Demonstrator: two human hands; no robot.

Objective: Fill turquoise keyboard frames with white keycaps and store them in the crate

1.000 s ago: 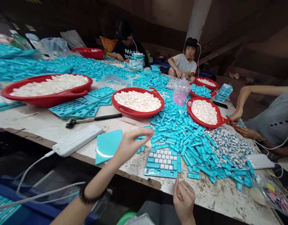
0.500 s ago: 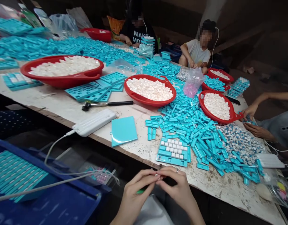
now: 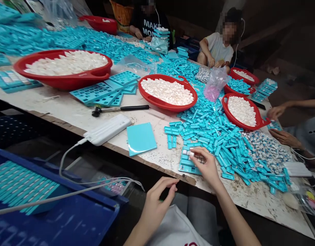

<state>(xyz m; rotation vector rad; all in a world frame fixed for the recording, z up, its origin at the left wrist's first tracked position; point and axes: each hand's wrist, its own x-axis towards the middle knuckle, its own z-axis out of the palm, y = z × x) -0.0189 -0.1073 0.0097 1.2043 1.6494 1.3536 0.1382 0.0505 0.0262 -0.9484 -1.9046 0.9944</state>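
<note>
My right hand (image 3: 205, 165) reaches over a turquoise keyboard-like tray (image 3: 187, 163) at the table's front edge. Its thumb and forefinger are closed at a small white cube-shaped key (image 3: 190, 153) on the tray's upper rows. The hand hides much of the tray's right side and the other white keys there. Lower and to the left, my left hand (image 3: 161, 194) hovers above my lap, off the table. Its thumb and bent fingers come together at the tips; anything between them is too small to make out.
Red bowls of white pieces (image 3: 167, 90) stand across the table. Turquoise bars (image 3: 206, 126) lie heaped behind the tray. A turquoise plate (image 3: 141, 138), a white power bank (image 3: 108, 130) and a hammer (image 3: 121, 108) lie leftward. A blue crate (image 3: 96, 198) sits lower left. Several other people work around.
My hands were together above my lap. The right has moved up and right onto the tray; the left stays low, now apart from it. The view has shifted slightly.
</note>
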